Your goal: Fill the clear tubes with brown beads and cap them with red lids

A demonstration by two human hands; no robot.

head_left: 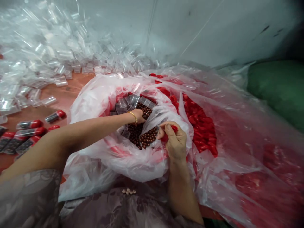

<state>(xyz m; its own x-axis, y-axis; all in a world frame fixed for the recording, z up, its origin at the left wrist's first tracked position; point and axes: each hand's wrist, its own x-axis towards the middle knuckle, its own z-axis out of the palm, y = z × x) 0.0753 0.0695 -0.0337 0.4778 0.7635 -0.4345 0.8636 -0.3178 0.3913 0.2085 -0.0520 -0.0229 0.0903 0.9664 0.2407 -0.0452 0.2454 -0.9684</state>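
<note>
The person wears a muted grey-purple top point(114, 207) with a darker pattern that looks like flowers and leaves. At the middle of its front sits a small cluster of pale, cream-pink ornaments point(129, 191). The left sleeve point(30, 196) is short, wide and loose, in the same patterned cloth, and stops on the upper arm. A thin, round gold-coloured bracelet point(133, 117) circles the left wrist. Both forearms and hands point(176, 142) are bare below that
</note>
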